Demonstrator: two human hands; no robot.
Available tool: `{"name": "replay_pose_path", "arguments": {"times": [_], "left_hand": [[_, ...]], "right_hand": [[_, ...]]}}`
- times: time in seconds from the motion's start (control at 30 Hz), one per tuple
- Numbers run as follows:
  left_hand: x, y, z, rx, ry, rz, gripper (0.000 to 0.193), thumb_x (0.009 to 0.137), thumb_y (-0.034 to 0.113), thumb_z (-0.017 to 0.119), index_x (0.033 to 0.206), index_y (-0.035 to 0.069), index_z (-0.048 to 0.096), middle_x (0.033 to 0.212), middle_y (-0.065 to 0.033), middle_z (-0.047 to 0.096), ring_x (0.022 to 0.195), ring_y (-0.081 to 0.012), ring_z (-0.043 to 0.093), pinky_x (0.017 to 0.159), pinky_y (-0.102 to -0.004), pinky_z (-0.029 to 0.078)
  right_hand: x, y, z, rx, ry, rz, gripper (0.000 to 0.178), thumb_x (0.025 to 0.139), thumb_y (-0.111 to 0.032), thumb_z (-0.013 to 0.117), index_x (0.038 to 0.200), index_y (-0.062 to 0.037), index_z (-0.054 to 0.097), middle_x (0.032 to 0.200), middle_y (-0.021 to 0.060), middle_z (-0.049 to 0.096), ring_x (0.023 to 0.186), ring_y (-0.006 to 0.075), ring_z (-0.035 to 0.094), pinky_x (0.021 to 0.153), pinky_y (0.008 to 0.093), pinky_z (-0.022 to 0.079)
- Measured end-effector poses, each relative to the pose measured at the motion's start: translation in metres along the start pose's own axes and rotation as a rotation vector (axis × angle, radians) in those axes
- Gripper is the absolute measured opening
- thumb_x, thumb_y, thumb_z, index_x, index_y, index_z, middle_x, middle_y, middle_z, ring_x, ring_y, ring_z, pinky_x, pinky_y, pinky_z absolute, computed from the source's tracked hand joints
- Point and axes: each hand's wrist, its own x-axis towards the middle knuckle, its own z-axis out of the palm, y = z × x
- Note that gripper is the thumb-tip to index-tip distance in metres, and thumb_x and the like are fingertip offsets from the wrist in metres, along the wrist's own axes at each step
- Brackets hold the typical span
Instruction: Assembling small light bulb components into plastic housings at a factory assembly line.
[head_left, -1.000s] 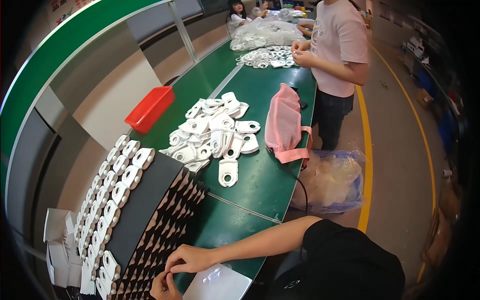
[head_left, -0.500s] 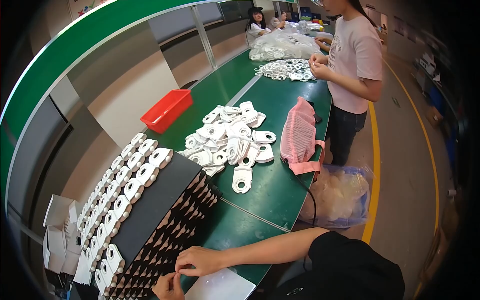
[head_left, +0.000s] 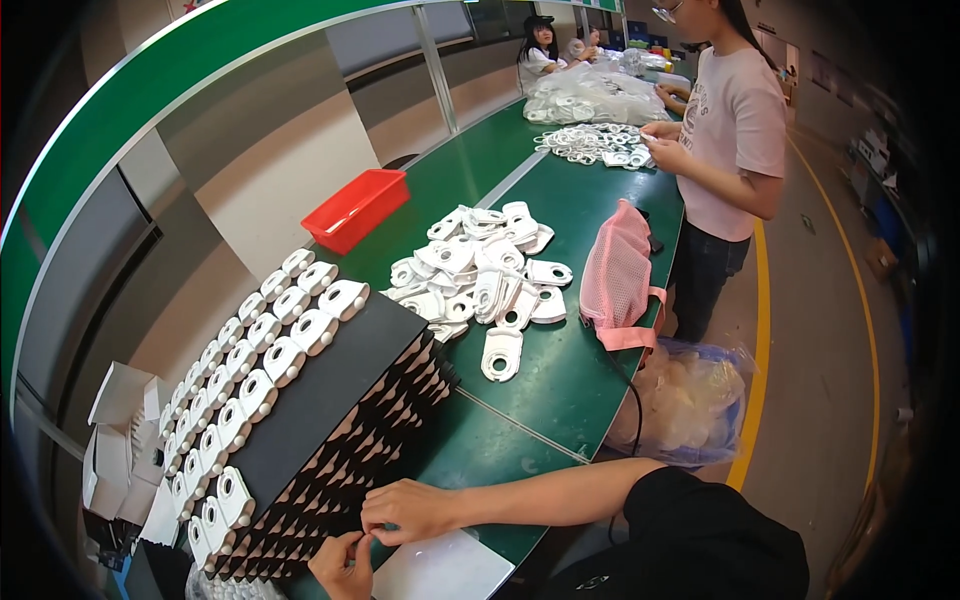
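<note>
The tabletop (head_left: 558,375) was green, the parts (head_left: 503,343) white, the stacked trays (head_left: 345,370) black, the bin (head_left: 366,224) red, the mesh bag (head_left: 615,272) pink

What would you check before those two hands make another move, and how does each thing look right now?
1. Hands brought together: ok. The right hand and left hand meet at the fingertips.
2. Something small pinched between them: cannot tell; the fingers hide it.
3. Top of the black stack fully covered with rows of white parts: not ok. Black surface shows along its right side.
4. Loose pile of similar white pieces on the green table: ok, just beyond the stack.
5. Pink mesh bag apart from the pile: ok, to its right.
6. Contents of the red bin: cannot tell; something whitish shows inside.
</note>
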Motion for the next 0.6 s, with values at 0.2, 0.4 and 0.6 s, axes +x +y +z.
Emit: {"name": "replay_pose_path", "arguments": {"times": [0.2,0.4,0.6], "left_hand": [[-0.009,-0.012,0.007,-0.019,0.024,-0.066,0.008,0.072,0.003,0.066,0.072,-0.002,0.06,0.057,-0.0034,0.054,0.047,-0.0073,0.045,0.045,-0.0191,0.031],[-0.007,-0.017,0.011,-0.342,0.083,-0.315,0.01,0.07,0.0,0.068,0.068,-0.001,0.058,0.057,0.0016,0.052,0.048,-0.0016,0.04,0.043,-0.0165,0.026],[-0.008,-0.015,0.011,-0.297,0.055,-0.271,0.01,0.07,0.0,0.067,0.066,-0.001,0.058,0.057,0.0022,0.052,0.049,-0.001,0.04,0.043,-0.0162,0.026]], "right_hand": [[0.005,-0.005,-0.003,0.083,0.019,-0.021,0.011,0.074,-0.014,0.057,0.073,-0.0025,0.057,0.069,0.0087,0.056,0.072,0.0258,0.055,0.061,0.0349,0.044],[0.006,-0.005,-0.006,0.263,-0.025,0.084,0.014,0.075,-0.015,0.057,0.074,-0.0011,0.057,0.07,0.0103,0.057,0.067,0.0274,0.055,0.06,0.0345,0.043],[0.003,-0.004,-0.005,0.179,-0.002,0.023,0.014,0.075,-0.014,0.057,0.074,-0.0008,0.057,0.07,0.0113,0.056,0.068,0.028,0.055,0.06,0.035,0.043]]}}
